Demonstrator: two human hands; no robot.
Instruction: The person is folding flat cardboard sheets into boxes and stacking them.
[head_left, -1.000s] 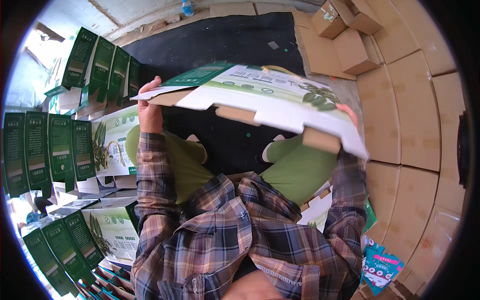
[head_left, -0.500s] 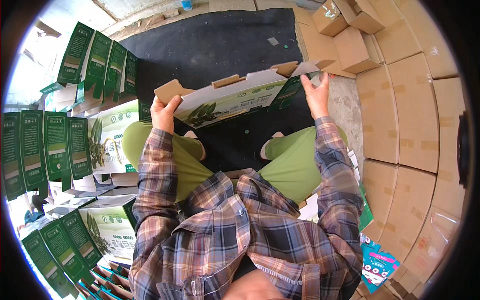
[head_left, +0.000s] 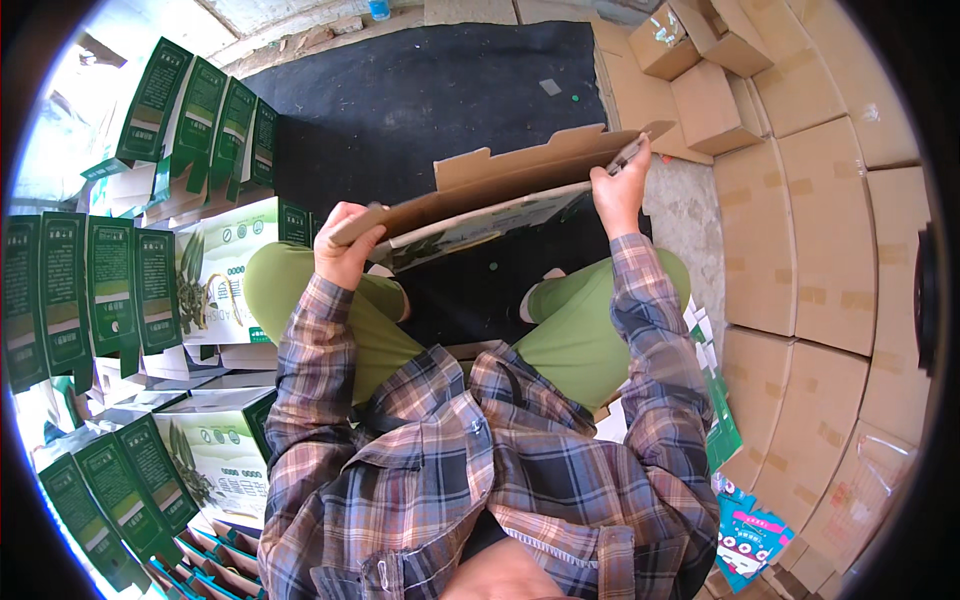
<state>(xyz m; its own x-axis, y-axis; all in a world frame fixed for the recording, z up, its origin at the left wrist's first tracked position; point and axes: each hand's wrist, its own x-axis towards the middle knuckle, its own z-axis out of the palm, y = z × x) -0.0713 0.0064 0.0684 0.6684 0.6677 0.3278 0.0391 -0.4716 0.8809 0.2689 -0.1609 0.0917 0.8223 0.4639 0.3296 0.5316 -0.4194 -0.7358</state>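
Between my hands, above my parted knees, is a partly opened cardboard box (head_left: 480,188). Its plain brown inside and tabbed far edge show, and the printed white and green face is seen at a slant below. My left hand (head_left: 345,243) grips the box's left end, fingers wrapped over the edge and thumb on the near side. At the right end, my right hand (head_left: 620,193) pinches the edge near a tilted flap. The box's underside is hidden.
At my left stand several rows of printed green and white boxes (head_left: 232,270). Plain brown cartons (head_left: 823,230) are stacked along the right. A black mat (head_left: 430,80) covers the floor ahead. A blue packet (head_left: 750,535) lies at the lower right.
The box has tilted and spread, so its brown inside now faces me where the printed face showed before. My left hand has come nearer and rightward; my right has shifted slightly inward.
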